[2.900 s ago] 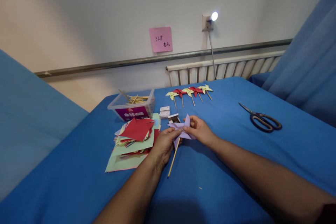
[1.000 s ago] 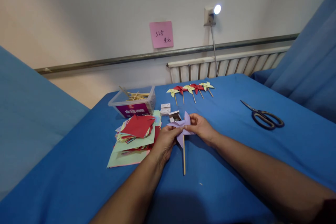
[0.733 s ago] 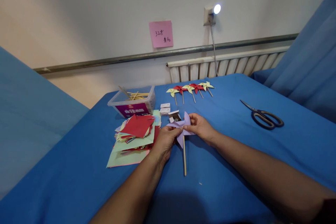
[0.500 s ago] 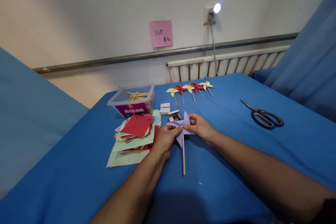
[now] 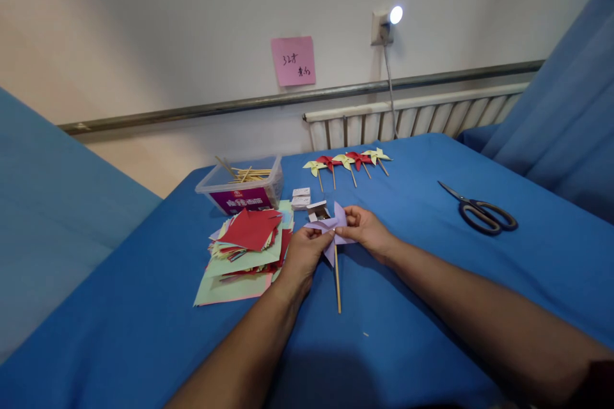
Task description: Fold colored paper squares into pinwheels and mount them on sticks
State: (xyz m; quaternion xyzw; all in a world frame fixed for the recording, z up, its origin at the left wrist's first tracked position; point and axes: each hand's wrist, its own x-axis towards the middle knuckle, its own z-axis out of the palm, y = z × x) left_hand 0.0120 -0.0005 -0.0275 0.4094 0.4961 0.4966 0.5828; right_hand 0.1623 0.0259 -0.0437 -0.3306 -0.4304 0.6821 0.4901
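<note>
A light purple paper pinwheel (image 5: 341, 212) is held between both hands, its wooden stick (image 5: 338, 281) pointing down toward me. My left hand (image 5: 307, 249) is closed on the pinwheel's left side, thumb near the centre. My right hand (image 5: 367, 230) pinches it from the right, with the thumb also by the centre. The fingers hide part of the blades and the spot where stick and paper meet. Just behind the pinwheel is a small open box (image 5: 317, 209) with dark contents I cannot make out.
To the left lie stacked coloured paper sheets (image 5: 249, 230) and a clear tub (image 5: 204, 186) of wooden sticks. Several yellow and red pinwheels (image 5: 359, 160) line the back. Small white boxes (image 5: 301, 199) stand mid-table. Scissors (image 5: 480, 211) rest at right on the blue cloth (image 5: 422, 345).
The stick's lower end has swung slightly to the right and up. Both hands keep nearly the same place and hold on the pinwheel.
</note>
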